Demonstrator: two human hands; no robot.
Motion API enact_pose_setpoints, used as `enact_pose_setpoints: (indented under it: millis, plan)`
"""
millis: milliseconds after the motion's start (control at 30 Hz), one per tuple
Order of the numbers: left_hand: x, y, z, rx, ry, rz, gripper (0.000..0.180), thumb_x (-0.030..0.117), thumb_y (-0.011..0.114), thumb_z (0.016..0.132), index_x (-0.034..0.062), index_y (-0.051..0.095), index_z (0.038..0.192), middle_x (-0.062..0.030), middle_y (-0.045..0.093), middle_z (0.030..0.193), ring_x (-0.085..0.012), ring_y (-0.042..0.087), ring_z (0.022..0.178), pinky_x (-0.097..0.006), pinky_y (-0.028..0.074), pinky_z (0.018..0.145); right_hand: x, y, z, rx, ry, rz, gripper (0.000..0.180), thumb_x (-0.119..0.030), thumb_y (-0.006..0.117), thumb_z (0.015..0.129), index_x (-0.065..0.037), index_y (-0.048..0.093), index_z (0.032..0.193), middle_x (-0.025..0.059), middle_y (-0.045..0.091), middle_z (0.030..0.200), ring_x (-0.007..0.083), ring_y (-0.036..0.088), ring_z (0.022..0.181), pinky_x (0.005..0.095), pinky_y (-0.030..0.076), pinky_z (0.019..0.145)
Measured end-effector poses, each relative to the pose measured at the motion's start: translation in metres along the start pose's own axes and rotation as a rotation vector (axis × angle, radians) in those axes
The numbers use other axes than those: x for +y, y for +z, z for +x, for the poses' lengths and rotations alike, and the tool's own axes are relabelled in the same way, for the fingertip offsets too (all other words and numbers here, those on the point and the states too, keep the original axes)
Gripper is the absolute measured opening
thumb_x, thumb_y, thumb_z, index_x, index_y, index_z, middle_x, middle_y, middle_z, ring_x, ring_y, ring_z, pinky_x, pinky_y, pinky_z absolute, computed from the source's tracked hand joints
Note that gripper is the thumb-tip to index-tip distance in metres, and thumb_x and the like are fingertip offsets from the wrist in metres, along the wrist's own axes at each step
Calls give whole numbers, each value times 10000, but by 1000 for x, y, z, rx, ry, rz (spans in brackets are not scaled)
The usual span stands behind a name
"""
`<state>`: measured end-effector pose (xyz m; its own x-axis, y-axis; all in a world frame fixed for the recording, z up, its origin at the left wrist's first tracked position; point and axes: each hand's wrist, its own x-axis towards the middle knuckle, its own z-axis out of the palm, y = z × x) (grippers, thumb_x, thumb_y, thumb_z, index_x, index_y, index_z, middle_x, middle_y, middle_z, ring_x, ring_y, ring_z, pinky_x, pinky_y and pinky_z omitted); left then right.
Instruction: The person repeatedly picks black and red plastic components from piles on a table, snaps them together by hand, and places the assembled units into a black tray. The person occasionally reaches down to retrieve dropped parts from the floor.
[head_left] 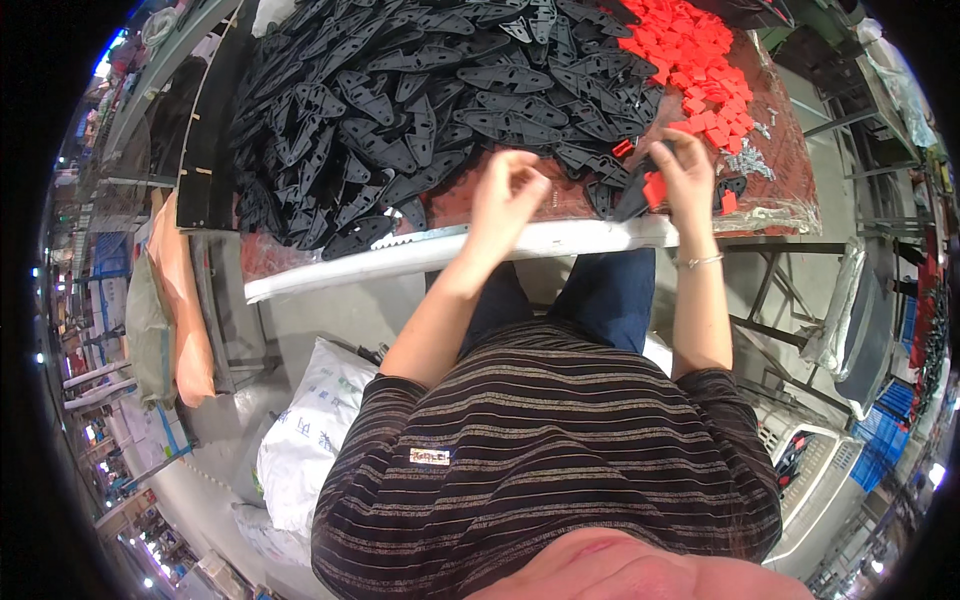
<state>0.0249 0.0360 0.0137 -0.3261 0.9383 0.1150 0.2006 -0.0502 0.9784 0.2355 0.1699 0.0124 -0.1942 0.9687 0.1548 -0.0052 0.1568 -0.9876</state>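
Right hand (pixel 686 168): fingers closed around a flat, elongated black plastic handle piece (pixel 632 198), held tilted just above the near edge of the worktable (pixel 520 240). A small red plastic block (pixel 655 188) sits against the piece right under the fingertips; thumb on top, the other fingers wrapped behind. A thin metal bangle (pixel 700 261) is on that wrist.

Left hand (pixel 505 195): fingertips pinched together, raised over the near edge, beside the right hand but apart from it. Whatever is pinched is too small to make out.

Materials: large heap of matching black plastic handle pieces (pixel 420 90), leaf-shaped, matte, each with moulded holes, covering the far-left and middle of the table. Pile of small red plastic blocks (pixel 700 60), squarish and glossy, at the far-right corner. A scatter of small silvery metal parts (pixel 745 158) lies by the right edge, just beyond the right hand.

Surface: reddish-brown top under clear film, with a white rounded front rail along the near edge.

Room: grey concrete floor; a white woven sack (pixel 305 440) stands on the floor left of the person's knees; metal table frames and crates to the right.
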Motion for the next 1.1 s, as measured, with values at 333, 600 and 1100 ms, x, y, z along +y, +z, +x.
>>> enact_pose_setpoints:
  millis: [333, 600, 1100]
  plan:
    - [-16, -22, 13, 121, 118, 376, 283, -7, 628, 739, 30, 584, 1016, -95, 599, 983, -182, 595, 811, -287, 480, 743, -29, 54, -31, -249, -416, -984, 234, -213, 697, 711, -95, 582, 877, 88, 593, 754, 276, 592, 741, 385, 473, 626]
    - [2, -25, 60, 165, 416, 938, 448, 81, 713, 653, 80, 613, 1090, -61, 590, 1045, -269, 503, 1040, -386, 382, 902, -1, 91, -54, -479, -386, -972, 181, -112, 652, 708, -46, 556, 846, 128, 602, 777, 317, 612, 732, 409, 495, 667]
    - [23, -24, 9, -37, -253, -570, 304, 47, 599, 855, -19, 524, 1142, -58, 608, 991, -108, 563, 872, -242, 452, 819, -31, 88, -57, -220, 180, 377, 108, -79, 618, 862, -9, 598, 941, 47, 645, 847, 88, 608, 716, 206, 505, 637]
